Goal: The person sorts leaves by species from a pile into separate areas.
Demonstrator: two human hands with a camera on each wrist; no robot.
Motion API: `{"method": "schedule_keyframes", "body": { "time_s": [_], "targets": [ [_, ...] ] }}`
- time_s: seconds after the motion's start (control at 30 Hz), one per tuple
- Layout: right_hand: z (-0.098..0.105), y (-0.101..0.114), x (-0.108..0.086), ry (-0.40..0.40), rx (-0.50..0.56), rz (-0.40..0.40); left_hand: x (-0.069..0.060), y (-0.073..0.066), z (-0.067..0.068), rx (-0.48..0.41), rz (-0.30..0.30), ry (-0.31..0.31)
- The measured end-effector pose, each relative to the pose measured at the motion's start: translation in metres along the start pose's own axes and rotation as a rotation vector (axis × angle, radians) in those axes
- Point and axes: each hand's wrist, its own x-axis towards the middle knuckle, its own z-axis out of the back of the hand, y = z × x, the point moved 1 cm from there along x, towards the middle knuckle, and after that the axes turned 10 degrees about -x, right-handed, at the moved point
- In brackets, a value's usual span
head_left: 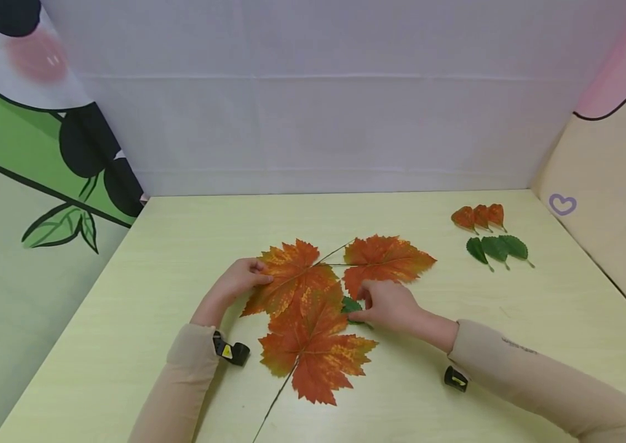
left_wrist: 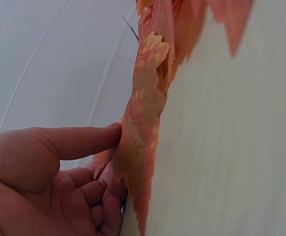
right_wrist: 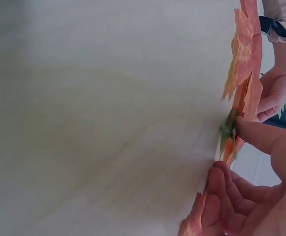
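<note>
Three large orange artificial maple leaves lie close together mid-table: a left leaf (head_left: 291,271), a right leaf (head_left: 385,258) and a front leaf (head_left: 313,344) with a long dark stem. My left hand (head_left: 240,280) pinches the outer edge of the left leaf, thumb on top, as the left wrist view shows. A small green leaf (head_left: 350,305) is partly tucked against the orange leaves. My right hand (head_left: 393,304) has that green leaf between its thumb and curled fingers; the leaf looks blurred in the right wrist view. Exact fingertip contact is partly hidden.
At the back right, several small leaves lie in two rows: orange ones (head_left: 481,217) behind, green ones (head_left: 495,247) in front. A pale wall cloth (head_left: 335,135) rises behind the table (head_left: 97,344). Each wrist wears a black camera (head_left: 231,349).
</note>
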Motion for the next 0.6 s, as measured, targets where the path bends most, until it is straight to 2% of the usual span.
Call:
{"method": "schedule_keyframes", "body": {
  "time_s": [0.27,0.6],
  "targets": [
    [-0.0031,0.0009,0.0012,0.0,-0.008,0.001,-0.0006,-0.0009,0.0002,0.004,-0.001,0.003],
    [0.005,-0.007,-0.0006,0.002,0.107,-0.021,-0.0024,-0.002,0.0006,-0.002,0.002,0.001]
  ]
}}
